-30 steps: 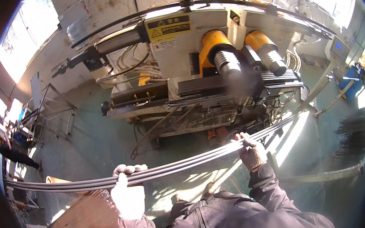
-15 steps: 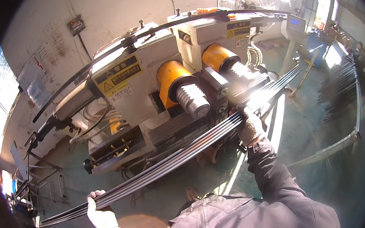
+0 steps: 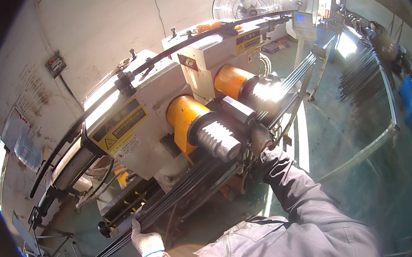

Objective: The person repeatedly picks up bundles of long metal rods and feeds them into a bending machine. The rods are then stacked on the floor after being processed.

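Here, bundle of long dark metal rods (image 3: 183, 197), running low-left to upper-right across front of grey bending machine (image 3: 132, 130). At bundle's near end, left hand (image 3: 145, 241), white-gloved, closed around rods from below, apparently to carry their weight and keep them level. Mid-bundle passing under ribbed steel roller (image 3: 217, 142) with orange housings (image 3: 182, 116) behind, seemingly for feeding. Right of roller, right hand (image 3: 261, 140), dark-gloved, clamped on rods close beside machine, likely steering them in. Beyond machine, far ends resting on slanted rack (image 3: 366, 147).
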Demonstrator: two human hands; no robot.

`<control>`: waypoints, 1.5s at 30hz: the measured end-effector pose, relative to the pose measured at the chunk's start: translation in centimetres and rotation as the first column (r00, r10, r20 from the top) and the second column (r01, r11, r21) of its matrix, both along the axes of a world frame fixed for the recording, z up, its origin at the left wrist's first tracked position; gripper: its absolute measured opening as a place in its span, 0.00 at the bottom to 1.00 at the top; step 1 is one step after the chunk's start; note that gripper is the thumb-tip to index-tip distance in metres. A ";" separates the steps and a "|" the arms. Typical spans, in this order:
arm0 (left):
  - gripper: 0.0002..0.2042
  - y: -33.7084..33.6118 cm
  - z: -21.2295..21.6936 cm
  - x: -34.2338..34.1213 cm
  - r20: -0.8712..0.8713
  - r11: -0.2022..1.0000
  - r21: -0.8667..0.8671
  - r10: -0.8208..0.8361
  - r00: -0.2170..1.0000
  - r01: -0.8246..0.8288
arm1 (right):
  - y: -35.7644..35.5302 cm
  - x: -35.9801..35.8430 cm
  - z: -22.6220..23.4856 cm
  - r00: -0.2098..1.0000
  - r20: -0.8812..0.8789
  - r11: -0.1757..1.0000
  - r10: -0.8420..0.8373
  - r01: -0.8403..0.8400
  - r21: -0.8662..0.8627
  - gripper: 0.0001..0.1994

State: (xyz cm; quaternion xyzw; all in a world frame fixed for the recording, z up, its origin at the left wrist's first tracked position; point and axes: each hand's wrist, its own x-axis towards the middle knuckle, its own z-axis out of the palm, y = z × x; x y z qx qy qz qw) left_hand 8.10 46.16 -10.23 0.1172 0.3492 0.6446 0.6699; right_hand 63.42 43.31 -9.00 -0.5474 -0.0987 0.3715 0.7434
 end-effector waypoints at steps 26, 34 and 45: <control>0.16 0.7 0.1 1.6 -0.004 0.984 0.011 0.178 0.984 -0.178 | -9.8 -0.8 -3.8 0.845 0.533 0.930 -0.039 0.226 -0.290 0.25; 0.17 -0.1 -0.3 2.7 0.006 0.956 -0.052 0.291 0.957 -0.290 | -16.6 1.8 -13.9 0.996 0.079 0.986 -0.034 0.046 -0.159 0.22; 0.21 -1.5 -0.4 4.7 0.300 0.955 -0.290 0.154 0.942 -0.064 | -14.1 -1.7 -18.9 0.839 0.372 0.872 0.398 -0.219 -0.438 0.16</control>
